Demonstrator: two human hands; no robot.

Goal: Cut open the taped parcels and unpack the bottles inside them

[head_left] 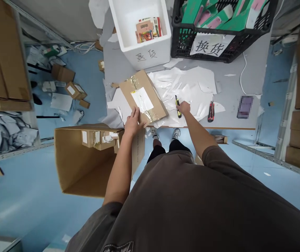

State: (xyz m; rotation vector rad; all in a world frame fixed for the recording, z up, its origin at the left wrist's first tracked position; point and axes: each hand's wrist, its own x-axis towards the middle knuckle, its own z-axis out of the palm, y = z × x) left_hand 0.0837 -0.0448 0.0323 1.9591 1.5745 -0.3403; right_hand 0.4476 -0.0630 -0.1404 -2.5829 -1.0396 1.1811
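Observation:
A flat cardboard box [156,105], taped and bearing a white label, lies tilted on the table. My left hand [132,122] grips its near left corner, fingers on the top and thumb along the near edge. To the right of the box, my right hand [184,107] has its fingers closed on a yellow and black utility knife [178,107], whose tip points away from me. A second utility knife [211,112], red and black, lies further right on the table.
White sheets [205,78] cover the mid-table [231,91]. Behind stand a white foam box [152,56] with booklets and a black crate [181,47] of green packages. A big open carton [76,175] with small boxes stands left; a blurred purple item [245,106] lies right.

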